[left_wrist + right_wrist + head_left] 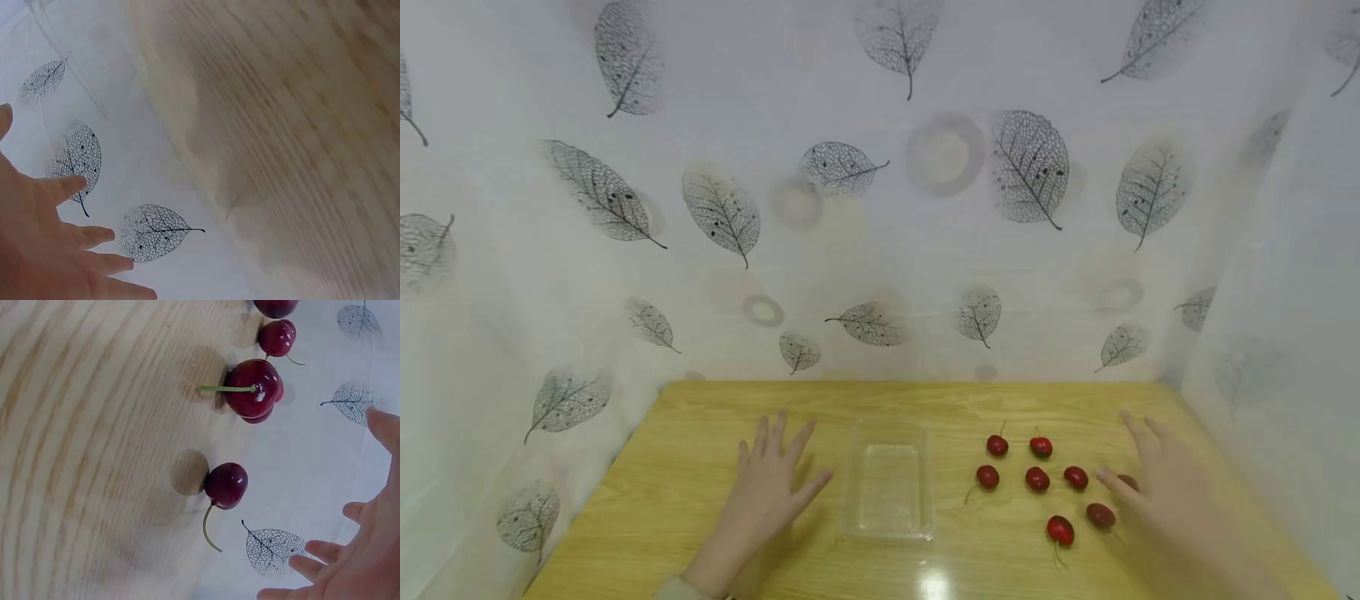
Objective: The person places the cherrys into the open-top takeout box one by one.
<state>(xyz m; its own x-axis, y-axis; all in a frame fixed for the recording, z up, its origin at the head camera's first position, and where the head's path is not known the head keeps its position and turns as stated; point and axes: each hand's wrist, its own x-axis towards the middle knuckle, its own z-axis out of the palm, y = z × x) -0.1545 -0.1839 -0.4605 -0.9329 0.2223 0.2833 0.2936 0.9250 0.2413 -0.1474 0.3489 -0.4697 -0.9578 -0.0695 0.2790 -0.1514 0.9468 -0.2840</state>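
My left hand [767,492] hovers over the table left of a clear plastic box [847,492], fingers spread and holding nothing. In the left wrist view, the left hand [44,250] shows its fingers stretched apart. Several dark red cherries [1037,479] with stems lie scattered right of the box. Over their right side is my right hand [1168,492], with its fingers extended and nothing in its grasp; it partly covers one cherry [1127,482]. The right wrist view shows a single cherry [226,485] with a curved green stem, apart from the spread fingers of the right hand [356,569].
The wood-grain table [700,425] is enclosed at the back and sides by pale sheeting [887,250] printed with dark leaf skeletons. A bright light reflection falls on the tabletop in front of the box.
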